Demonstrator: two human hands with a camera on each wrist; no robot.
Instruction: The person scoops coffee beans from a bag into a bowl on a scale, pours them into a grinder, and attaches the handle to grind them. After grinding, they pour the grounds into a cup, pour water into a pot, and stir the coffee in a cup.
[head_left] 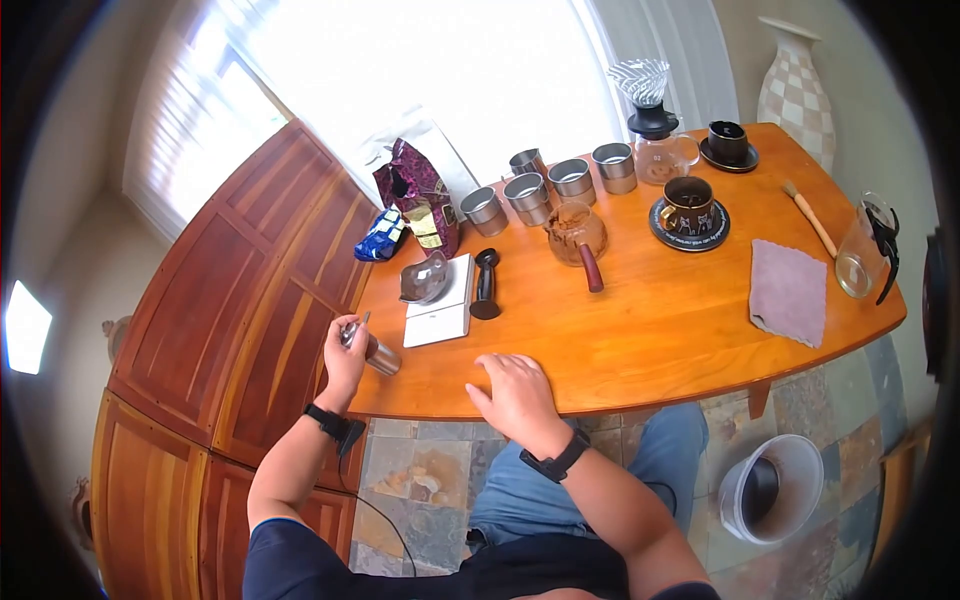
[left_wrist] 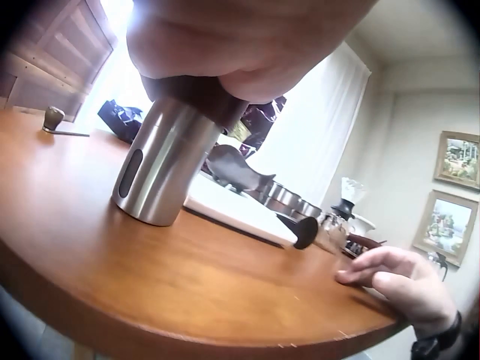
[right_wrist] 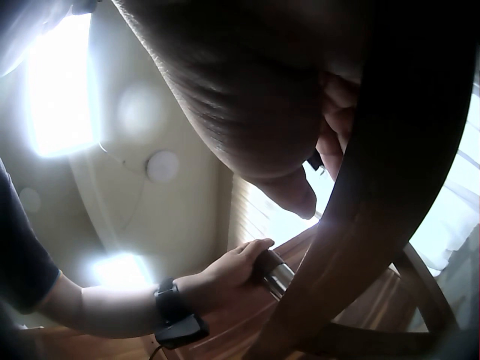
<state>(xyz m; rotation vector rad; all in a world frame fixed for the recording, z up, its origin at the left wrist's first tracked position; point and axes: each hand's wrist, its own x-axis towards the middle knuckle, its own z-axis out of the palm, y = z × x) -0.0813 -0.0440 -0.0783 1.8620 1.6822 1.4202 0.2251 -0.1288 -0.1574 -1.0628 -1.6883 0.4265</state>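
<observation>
My left hand (head_left: 343,365) grips the top of a steel hand coffee grinder (head_left: 383,357), which stands on the table near its left front edge. In the left wrist view the grinder's steel body (left_wrist: 161,169) has a dark slot window, and my palm covers most of its brown collar. A loose crank handle (left_wrist: 54,120) with a knob lies on the table beyond it. My right hand (head_left: 517,392) rests on the table's front edge, fingers relaxed and holding nothing. Between and beyond the hands are a white scale (head_left: 437,325) with a smoky glass dish (head_left: 426,278) and a black scoop-like tool (head_left: 485,285).
Several steel cups (head_left: 527,198) line the back, beside an open purple bag (head_left: 415,190). A glass pot with a red handle (head_left: 592,270), a cat-patterned cup (head_left: 688,205), a dripper carafe (head_left: 660,155), a pink cloth (head_left: 788,292) and a brush (head_left: 812,222) stand rightward. A bin (head_left: 735,500) is below.
</observation>
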